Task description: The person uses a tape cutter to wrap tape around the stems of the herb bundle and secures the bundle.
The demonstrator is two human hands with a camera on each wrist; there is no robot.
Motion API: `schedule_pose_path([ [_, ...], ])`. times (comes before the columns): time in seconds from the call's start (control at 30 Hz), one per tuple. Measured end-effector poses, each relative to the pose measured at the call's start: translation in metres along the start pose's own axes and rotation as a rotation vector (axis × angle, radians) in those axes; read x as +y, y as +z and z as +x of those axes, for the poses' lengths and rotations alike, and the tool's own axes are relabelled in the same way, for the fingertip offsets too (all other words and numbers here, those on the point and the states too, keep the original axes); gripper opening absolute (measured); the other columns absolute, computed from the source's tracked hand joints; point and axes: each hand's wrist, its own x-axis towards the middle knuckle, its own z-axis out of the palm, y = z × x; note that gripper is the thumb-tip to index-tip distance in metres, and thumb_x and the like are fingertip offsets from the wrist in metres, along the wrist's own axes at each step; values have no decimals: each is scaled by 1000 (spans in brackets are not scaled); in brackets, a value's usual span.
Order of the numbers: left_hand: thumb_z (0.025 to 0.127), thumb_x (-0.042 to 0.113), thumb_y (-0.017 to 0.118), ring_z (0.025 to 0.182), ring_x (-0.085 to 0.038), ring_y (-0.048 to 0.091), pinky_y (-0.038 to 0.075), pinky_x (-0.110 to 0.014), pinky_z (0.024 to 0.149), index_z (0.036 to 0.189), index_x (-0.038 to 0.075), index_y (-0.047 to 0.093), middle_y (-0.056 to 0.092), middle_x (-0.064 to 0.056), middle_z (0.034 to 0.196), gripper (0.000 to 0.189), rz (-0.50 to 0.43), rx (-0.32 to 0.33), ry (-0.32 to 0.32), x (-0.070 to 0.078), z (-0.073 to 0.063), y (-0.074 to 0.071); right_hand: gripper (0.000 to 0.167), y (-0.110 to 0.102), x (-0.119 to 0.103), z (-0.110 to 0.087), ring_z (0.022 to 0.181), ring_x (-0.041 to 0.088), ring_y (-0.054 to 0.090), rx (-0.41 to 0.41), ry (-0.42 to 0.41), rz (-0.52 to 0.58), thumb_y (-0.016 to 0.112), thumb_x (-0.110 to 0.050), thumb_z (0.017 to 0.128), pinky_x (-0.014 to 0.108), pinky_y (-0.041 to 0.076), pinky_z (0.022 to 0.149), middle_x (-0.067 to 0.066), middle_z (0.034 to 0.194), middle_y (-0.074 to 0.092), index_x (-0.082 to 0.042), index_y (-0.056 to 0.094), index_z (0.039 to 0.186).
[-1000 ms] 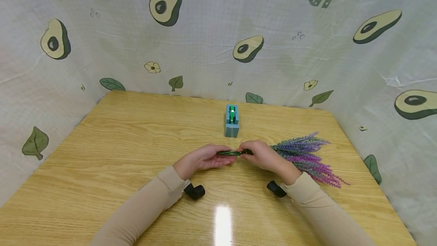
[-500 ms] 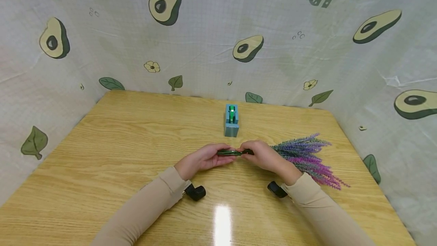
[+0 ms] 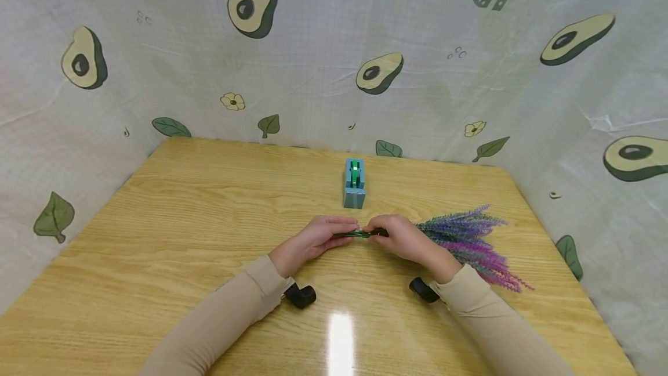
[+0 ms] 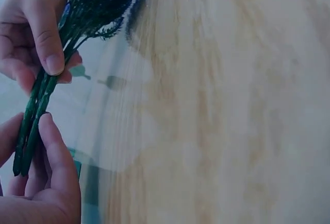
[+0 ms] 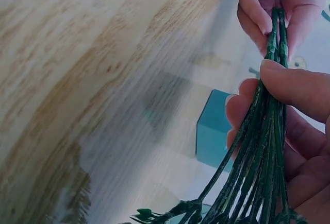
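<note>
A bunch of lavender [image 3: 464,226], purple and magenta at its tips, lies crosswise with its flower heads to the right. Its green stems [image 5: 265,126] run left between both hands and narrow into a thin bundle. My right hand [image 3: 399,238] grips the bundle partway along, thumb pressed on top and fingers curled beneath. Around the stem ends, my left hand [image 3: 318,235] closes its thumb and fingers from the left. In the left wrist view the stem ends [image 4: 23,157] show between the left thumb and fingers. A small shiny glint lies on the stems between the hands.
Just behind the hands stands a blue tape dispenser [image 3: 354,197] with a green roll [image 3: 355,173] in it. The wooden table [image 3: 209,190] reaches back to a hanging cloth [image 3: 313,74] printed with avocados and leaves. Black wrist cameras [image 3: 300,296] hang below both wrists.
The left hand's fingers, more spread and palm-up before, have drawn in around the stem ends, and the hand has rolled slightly. The right hand keeps its grip in the same place.
</note>
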Motion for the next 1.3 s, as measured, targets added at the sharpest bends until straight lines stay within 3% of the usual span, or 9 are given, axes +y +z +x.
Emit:
schedule_pose_path([
  [0.2, 91, 3, 59, 90, -16, 62, 51, -28, 84, 124, -7, 55, 56, -15, 120, 34, -36, 33, -5, 0, 1, 1, 14, -1, -1, 0, 89, 19, 63, -6, 25, 12, 64, -2, 87, 31, 53, 75, 6, 97, 67, -6, 69, 100],
  [0.27, 92, 7, 59, 84, -15, 62, 52, -26, 80, 123, -6, 54, 58, -13, 112, 34, -24, 37, -20, -1, 1, 0, 14, -1, -2, 0, 89, 19, 63, -6, 31, 15, 64, -2, 87, 32, 53, 75, 6, 97, 67, -6, 69, 100],
  [0.47, 91, 19, 63, 61, -8, 61, 52, -17, 58, 112, -3, 60, 64, -7, 83, 31, 136, 41, -85, 1, -3, -6, 14, 0, -2, -1, 88, 18, 63, 18, 28, -9, 66, -3, 86, 32, 53, 74, 6, 97, 67, -7, 69, 99],
  [0.77, 90, 1, 59, 75, -9, 63, 53, -20, 74, 114, -11, 58, 65, -7, 90, 27, 45, 29, 11, 3, -5, -9, 14, 4, -2, 0, 86, 17, 63, 67, 16, -115, 68, -3, 84, 33, 53, 73, 1, 94, 67, -12, 67, 95],
  [1.0, 90, -2, 58, 77, -11, 64, 52, -23, 78, 114, -13, 57, 66, -8, 90, 26, 13, 19, 9, 5, -5, -10, 21, 0, -5, 4, 76, 16, 60, -35, 118, -161, 66, -4, 85, 32, 49, 64, 3, 89, 64, -12, 59, 103],
  [1.17, 90, -5, 57, 77, -12, 65, 52, -25, 79, 112, -14, 57, 66, -10, 90, 24, 4, 9, 12, 9, -6, -10, 14, -3, -5, 8, 81, 15, 59, -118, 147, -184, 57, -16, 94, 35, 49, 69, 0, 96, 62, -12, 62, 106],
  [1.3, 89, -7, 56, 76, -13, 65, 52, -26, 79, 114, -15, 56, 66, -10, 91, 26, 6, 20, 15, 12, -5, -11, 26, -5, -3, 10, 69, 10, 53, -149, 176, -119, 44, -23, 101, 33, 45, 66, -4, 79, 57, -9, 66, 102],
])
